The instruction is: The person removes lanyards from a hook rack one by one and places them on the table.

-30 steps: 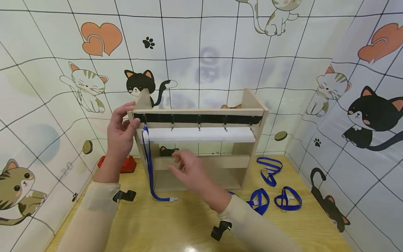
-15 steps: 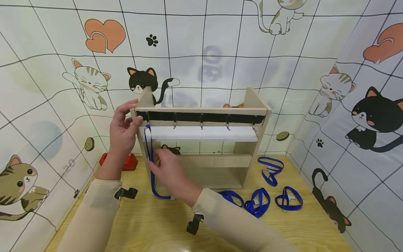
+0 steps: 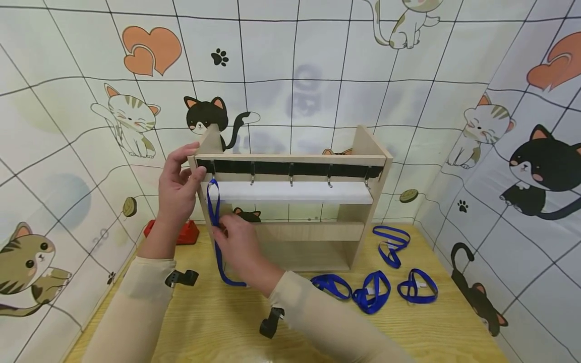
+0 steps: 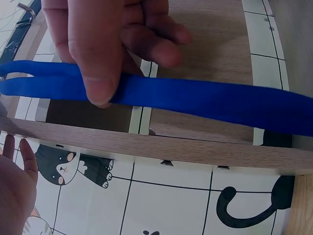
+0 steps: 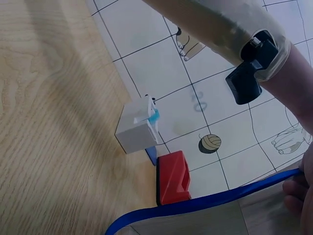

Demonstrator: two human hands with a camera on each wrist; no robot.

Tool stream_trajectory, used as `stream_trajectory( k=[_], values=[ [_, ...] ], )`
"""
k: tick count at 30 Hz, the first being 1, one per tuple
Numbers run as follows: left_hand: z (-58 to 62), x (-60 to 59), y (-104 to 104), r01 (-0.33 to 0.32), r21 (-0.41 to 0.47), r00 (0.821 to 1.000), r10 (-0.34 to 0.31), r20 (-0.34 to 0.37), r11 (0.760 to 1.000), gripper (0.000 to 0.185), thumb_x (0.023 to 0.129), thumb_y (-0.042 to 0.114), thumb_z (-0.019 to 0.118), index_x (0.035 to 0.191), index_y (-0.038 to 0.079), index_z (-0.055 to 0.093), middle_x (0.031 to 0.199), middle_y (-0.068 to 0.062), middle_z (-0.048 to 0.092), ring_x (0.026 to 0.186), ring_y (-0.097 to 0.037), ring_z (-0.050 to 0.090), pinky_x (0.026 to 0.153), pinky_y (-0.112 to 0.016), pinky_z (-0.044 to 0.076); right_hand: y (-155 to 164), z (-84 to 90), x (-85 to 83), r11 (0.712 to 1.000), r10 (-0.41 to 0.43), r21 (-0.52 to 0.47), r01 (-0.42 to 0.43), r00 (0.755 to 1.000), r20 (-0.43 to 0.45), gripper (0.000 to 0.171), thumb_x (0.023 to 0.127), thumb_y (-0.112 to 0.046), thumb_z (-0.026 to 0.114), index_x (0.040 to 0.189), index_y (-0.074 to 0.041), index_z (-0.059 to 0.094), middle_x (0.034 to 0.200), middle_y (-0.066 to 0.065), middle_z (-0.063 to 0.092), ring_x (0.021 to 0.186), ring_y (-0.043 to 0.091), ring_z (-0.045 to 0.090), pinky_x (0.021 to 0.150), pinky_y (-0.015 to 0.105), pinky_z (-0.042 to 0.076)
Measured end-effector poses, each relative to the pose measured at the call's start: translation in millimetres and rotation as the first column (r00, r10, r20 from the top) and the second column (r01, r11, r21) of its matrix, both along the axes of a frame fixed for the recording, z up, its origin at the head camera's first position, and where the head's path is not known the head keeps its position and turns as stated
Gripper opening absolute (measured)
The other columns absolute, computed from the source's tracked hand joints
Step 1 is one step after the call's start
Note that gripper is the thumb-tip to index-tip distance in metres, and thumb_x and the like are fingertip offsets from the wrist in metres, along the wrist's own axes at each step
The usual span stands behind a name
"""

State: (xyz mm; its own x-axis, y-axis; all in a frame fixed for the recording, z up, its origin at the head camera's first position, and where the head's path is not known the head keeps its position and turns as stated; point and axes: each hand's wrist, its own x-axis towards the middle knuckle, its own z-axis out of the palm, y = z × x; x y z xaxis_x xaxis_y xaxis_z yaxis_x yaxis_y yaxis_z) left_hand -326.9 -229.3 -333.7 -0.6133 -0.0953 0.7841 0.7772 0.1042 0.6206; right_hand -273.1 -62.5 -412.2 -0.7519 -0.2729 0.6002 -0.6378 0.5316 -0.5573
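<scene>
Behind: cat-print wall [image 3: 317, 75], wood table [image 3: 218, 322].

A red block [image 3: 171, 234] is sitting on the table [image 3: 227, 322] just left of the rack [image 3: 290, 201]. Three blue loops [image 3: 375, 291] are lying in a row right of the rack's foot, a fourth [image 3: 389, 242] beside its right wall.
</scene>
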Motion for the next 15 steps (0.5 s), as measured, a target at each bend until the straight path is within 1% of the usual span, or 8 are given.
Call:
stream_trajectory(
  k=[3, 6, 8, 11, 15],
  values=[
    [0.4, 0.6, 1, -0.005, -0.001, 1.000, 0.005, 0.001, 1.000, 0.042, 0.107, 0.000, 0.069, 0.147, -0.002, 0.058, 0.159, -0.009, 0.058, 0.146, -0.040, 0.049, 0.105, -0.033, 0.047, 2, -0.5, -0.3, 0.998, 0.022, -0.058, -0.022, 1.000, -0.009, 0.011, 0.106, -0.014, 0.077, 0.096, -0.009, 0.075, 0.093, -0.001, 0.073, 0.079, 0.005, 0.063, 0.065, 0.011, 0.048],
    [1.0, 0.7, 1, 0.002, 0.007, 1.000, -0.002, 0.000, 1.000, 0.042, 0.107, 0.000, 0.070, 0.147, -0.002, 0.058, 0.159, -0.010, 0.059, 0.146, -0.039, 0.049, 0.105, -0.034, 0.046, 4, -0.2, 0.0, 0.993, 0.040, -0.115, -0.039, 0.999, 0.006, 0.013, 0.106, -0.013, 0.076, 0.093, -0.009, 0.076, 0.091, -0.002, 0.072, 0.078, 0.003, 0.062, 0.064, 0.012, 0.049],
    [1.8, 1.1, 2, 0.007, 0.013, 1.000, -0.007, 0.001, 1.000, 0.042, 0.107, 0.001, 0.070, 0.147, -0.002, 0.058, 0.159, -0.010, 0.059, 0.146, -0.038, 0.049, 0.105, -0.034, 0.045, 5, 1.3, 0.9, 0.990, 0.043, -0.132, -0.041, 0.999, 0.012, 0.014, 0.106, -0.014, 0.076, 0.093, -0.009, 0.078, 0.091, -0.004, 0.072, 0.078, 0.000, 0.061, 0.064, 0.011, 0.050],
    [2.6, 2.1, 2, 0.008, 0.016, 1.000, -0.008, 0.008, 1.000, 0.042, 0.107, 0.001, 0.071, 0.147, -0.002, 0.059, 0.159, -0.010, 0.059, 0.146, -0.037, 0.049, 0.105, -0.035, 0.045, 8, 6.0, 4.2, 0.983, 0.070, -0.172, -0.066, 0.997, 0.018, 0.014, 0.106, -0.013, 0.076, 0.094, -0.008, 0.080, 0.091, -0.003, 0.072, 0.079, -0.001, 0.062, 0.064, 0.012, 0.051],
    [2.4, 3.2, 2, 0.008, 0.016, 1.000, -0.008, 0.022, 1.000, 0.042, 0.107, 0.002, 0.070, 0.147, -0.002, 0.059, 0.159, -0.010, 0.059, 0.146, -0.036, 0.050, 0.105, -0.035, 0.045, 13, 14.3, 10.5, 0.977, 0.092, -0.192, -0.090, 0.996, 0.000, 0.013, 0.106, -0.011, 0.075, 0.097, -0.007, 0.082, 0.091, -0.004, 0.071, 0.079, -0.002, 0.062, 0.065, 0.013, 0.053]
  ],
)
